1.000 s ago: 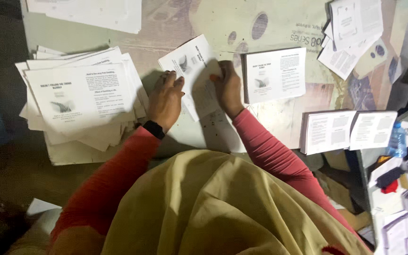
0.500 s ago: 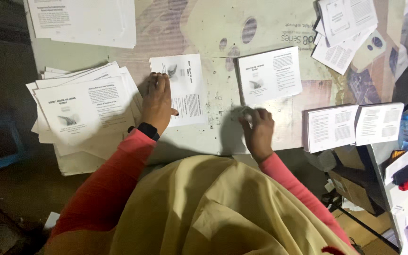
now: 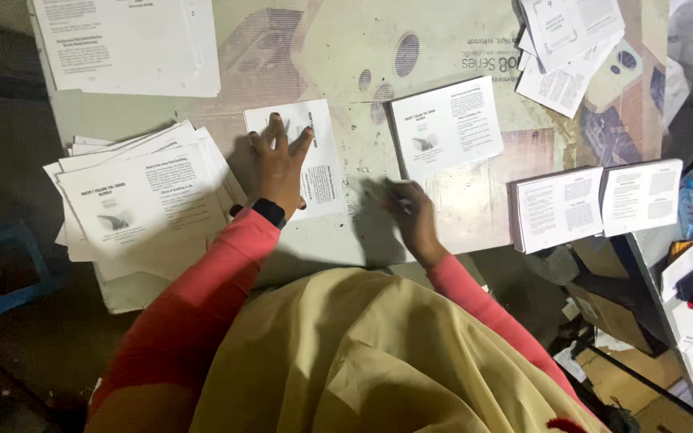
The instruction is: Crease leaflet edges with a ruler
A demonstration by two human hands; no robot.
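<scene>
Currently we have the left hand (image 3: 281, 164) flat on a folded leaflet (image 3: 314, 160) near the desk's front edge, fingers (image 3: 276, 132) spread wide and pressing down, gripping nothing. Right hand (image 3: 415, 216) sits just right of that leaflet on the bare desk (image 3: 346, 56), fingers curled inward; we can't tell if it holds something, a small pale sliver shows at the fingertips. Loose pile of sheets (image 3: 142, 200) overhangs the left front edge. Another folded leaflet (image 3: 447, 124) lies mid-desk, beyond the right hand. Two stacks of folded leaflets (image 3: 595, 204) sit at the right front corner.
</scene>
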